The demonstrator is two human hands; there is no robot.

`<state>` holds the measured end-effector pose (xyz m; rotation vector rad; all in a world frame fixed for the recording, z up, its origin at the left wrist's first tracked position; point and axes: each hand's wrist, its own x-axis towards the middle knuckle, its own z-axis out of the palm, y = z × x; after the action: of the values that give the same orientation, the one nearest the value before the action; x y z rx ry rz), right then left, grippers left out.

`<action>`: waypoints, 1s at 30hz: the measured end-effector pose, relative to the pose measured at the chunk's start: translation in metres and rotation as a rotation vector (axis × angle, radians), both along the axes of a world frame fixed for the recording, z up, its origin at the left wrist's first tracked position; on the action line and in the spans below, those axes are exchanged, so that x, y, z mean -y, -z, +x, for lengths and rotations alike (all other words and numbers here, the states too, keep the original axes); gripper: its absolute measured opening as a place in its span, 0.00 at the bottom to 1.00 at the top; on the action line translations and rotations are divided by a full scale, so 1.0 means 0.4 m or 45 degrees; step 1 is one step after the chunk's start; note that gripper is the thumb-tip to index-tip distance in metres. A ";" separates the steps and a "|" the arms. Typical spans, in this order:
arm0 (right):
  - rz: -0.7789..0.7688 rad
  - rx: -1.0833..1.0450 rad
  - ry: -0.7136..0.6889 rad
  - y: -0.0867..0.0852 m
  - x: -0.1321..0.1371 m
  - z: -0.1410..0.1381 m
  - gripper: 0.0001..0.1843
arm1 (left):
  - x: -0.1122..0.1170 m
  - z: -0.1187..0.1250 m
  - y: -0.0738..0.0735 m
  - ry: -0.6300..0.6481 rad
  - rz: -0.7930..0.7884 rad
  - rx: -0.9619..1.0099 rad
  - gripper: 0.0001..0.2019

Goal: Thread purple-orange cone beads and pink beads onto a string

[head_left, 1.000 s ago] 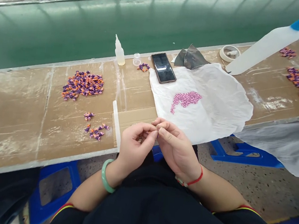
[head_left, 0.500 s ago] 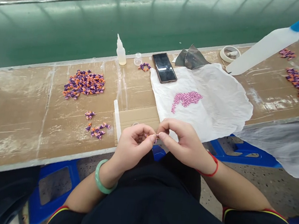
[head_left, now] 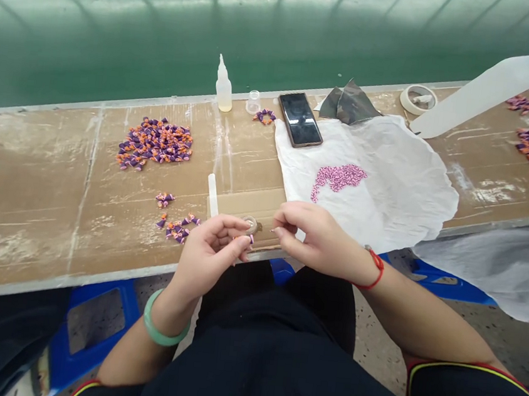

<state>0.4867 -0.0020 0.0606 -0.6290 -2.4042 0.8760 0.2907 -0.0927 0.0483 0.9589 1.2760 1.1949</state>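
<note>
Between its thumb and fingers, my left hand (head_left: 209, 252) pinches a small purple-and-orange figure (head_left: 251, 239), mostly covered by the fingertips. My right hand (head_left: 314, 236) is closed in a pinch to the right, apart from the left; a tiny pale tip shows at its fingertips, too small to name. Just behind the left fingers, a small round clear dish (head_left: 251, 224) sits on a cardboard piece (head_left: 245, 202). A white flat stick (head_left: 212, 194) lies at that cardboard's left edge. Several similar figures (head_left: 177, 230) are scattered left of my left hand.
A larger figure pile (head_left: 157, 142) lies at left. Behind stand a dropper bottle (head_left: 224, 86) and clear cap (head_left: 253, 101). A phone (head_left: 300, 120) and tiny pink pieces (head_left: 340, 177) rest on white cloth (head_left: 388, 192). A tape roll (head_left: 404, 99) and large blue-tipped bottle (head_left: 488, 92) are right.
My hands have moved apart, the left going left with the figure and the right drawing slightly up and away. The clear dish shows more between them. The whole view has shifted slightly.
</note>
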 end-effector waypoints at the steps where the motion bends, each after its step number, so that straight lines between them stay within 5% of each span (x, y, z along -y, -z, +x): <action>1: 0.088 0.057 -0.011 0.011 -0.013 -0.007 0.07 | 0.005 -0.012 0.010 -0.023 -0.032 0.001 0.09; 7: 0.369 0.416 -0.113 0.057 -0.062 -0.061 0.08 | 0.026 -0.048 0.049 -0.120 -0.137 0.013 0.09; 22: 0.592 0.744 -0.301 0.014 -0.066 -0.117 0.13 | 0.018 -0.051 0.059 -0.088 -0.167 0.178 0.13; 26: 0.334 0.478 -0.219 -0.003 -0.060 -0.110 0.11 | 0.021 -0.044 0.061 -0.134 -0.129 0.267 0.14; 30: -0.501 0.128 -0.122 -0.035 -0.031 -0.096 0.07 | 0.023 -0.030 0.044 -0.191 -0.042 0.399 0.17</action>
<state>0.4483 0.0105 0.0745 -0.7190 -2.3818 1.4092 0.2788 -0.1018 0.0307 0.6296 1.1256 1.3757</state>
